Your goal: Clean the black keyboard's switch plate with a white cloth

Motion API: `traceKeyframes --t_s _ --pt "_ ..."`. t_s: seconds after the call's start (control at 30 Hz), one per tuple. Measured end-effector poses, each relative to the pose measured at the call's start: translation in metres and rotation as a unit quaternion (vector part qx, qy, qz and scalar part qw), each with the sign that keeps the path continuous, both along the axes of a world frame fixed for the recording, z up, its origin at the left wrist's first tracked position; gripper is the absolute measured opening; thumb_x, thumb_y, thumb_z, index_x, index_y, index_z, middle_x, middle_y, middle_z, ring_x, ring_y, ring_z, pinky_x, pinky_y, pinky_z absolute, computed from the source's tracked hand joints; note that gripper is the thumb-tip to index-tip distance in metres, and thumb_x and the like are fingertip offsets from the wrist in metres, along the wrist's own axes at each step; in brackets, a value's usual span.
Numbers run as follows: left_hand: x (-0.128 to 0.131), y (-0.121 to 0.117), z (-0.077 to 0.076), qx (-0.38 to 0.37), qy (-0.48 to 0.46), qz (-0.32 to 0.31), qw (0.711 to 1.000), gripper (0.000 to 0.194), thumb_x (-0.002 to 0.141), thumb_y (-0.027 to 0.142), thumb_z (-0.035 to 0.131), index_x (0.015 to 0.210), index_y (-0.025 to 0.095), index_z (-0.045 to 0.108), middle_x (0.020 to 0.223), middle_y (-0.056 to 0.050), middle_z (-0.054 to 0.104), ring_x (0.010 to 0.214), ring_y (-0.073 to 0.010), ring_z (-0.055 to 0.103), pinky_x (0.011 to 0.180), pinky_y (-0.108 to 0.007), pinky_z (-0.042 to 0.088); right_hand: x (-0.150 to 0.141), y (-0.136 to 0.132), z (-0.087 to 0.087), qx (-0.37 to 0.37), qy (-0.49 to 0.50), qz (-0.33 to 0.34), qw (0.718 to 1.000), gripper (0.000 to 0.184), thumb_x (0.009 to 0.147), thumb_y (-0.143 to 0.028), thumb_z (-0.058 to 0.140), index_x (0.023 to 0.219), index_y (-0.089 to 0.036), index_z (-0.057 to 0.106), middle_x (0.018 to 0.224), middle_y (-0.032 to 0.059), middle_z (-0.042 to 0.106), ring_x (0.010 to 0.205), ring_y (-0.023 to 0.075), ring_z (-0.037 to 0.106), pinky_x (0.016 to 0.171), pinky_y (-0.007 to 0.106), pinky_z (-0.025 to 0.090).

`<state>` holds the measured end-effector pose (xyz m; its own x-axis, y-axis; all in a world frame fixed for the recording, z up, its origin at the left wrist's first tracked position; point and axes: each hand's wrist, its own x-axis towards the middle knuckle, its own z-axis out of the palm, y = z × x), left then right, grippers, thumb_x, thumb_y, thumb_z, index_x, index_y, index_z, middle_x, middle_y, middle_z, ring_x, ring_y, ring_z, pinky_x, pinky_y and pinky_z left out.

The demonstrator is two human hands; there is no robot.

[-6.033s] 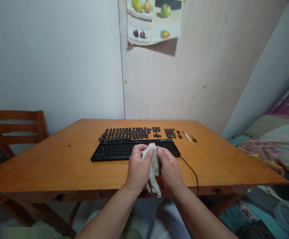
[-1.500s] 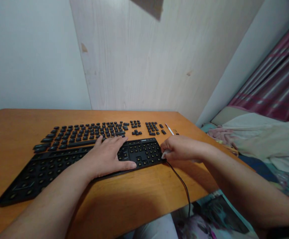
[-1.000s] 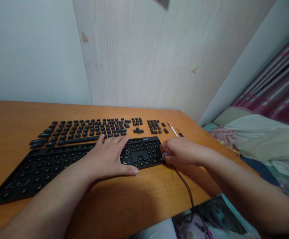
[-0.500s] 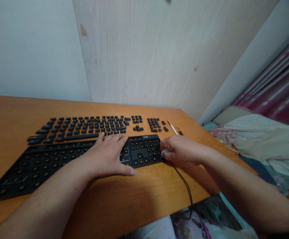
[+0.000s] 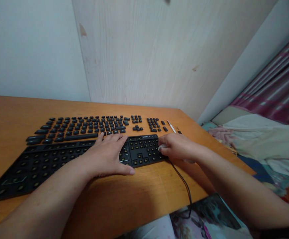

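A black keyboard base [image 5: 137, 151] without its keycaps lies across the desk, its bare switch posts showing. My left hand [image 5: 108, 154] rests spread over its middle, palm down with the thumb out to the right. At the right end, my right hand [image 5: 175, 146] is closed on a small white wad, perhaps tissue or cloth [image 5: 162, 147], pressed against the number-pad side. Most of the wad is hidden by the fingers. Behind the base, the loose black keycaps [image 5: 85, 127] are laid out in keyboard order. A black cable [image 5: 183, 181] runs from under my right hand.
The wooden desk [image 5: 144, 189] meets a pale wall panel [image 5: 139, 59] at the back. A white pen-like stick [image 5: 171, 126] and a small dark tool [image 5: 179, 131] lie right of the keycaps. Beyond the right edge is a bed with rumpled bedding [image 5: 254, 136].
My right hand, with the white wad, has shifted slightly left and up along the keyboard's right end. My left hand stays in place.
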<state>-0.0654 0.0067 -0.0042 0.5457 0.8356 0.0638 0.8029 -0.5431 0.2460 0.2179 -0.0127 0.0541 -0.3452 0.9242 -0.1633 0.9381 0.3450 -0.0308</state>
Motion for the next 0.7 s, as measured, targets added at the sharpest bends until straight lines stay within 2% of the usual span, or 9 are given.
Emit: traceKeyframes --t_s 0.3,0.57,0.7 --pt "0.0 0.0 -0.001 0.006 0.013 -0.006 1.0 0.124 0.053 0.088 0.057 0.153 0.018 0.033 0.156 -0.02 0.034 0.142 -0.0433 0.03 0.117 -0.062 0.005 0.003 0.004 -0.005 0.02 0.017 -0.003 1.0 0.017 0.084 -0.028 0.056 0.092 -0.021 0.069 0.082 0.005 0.069 0.07 0.0174 0.058 0.059 0.028 0.033" --pt "0.0 0.0 0.0 -0.002 0.006 0.001 1.0 0.122 0.052 0.084 0.062 0.152 0.021 0.035 0.157 -0.019 0.035 0.142 -0.0441 0.03 0.117 -0.061 0.005 0.0 0.008 -0.007 0.04 0.025 -0.026 0.999 0.016 0.084 -0.028 0.057 0.093 -0.021 0.068 0.086 0.0056 0.071 0.076 0.0184 0.06 0.062 0.027 0.034" --pt "0.001 0.0 0.001 0.0 0.008 0.0 1.0 0.122 0.052 0.085 0.06 0.153 0.02 0.035 0.156 -0.018 0.036 0.142 -0.0447 0.031 0.117 -0.062 0.007 -0.002 0.016 -0.009 0.056 0.029 -0.016 0.998 0.016 0.083 -0.027 0.057 0.091 -0.02 0.068 0.088 0.0068 0.071 0.078 0.0197 0.06 0.063 0.027 0.033"
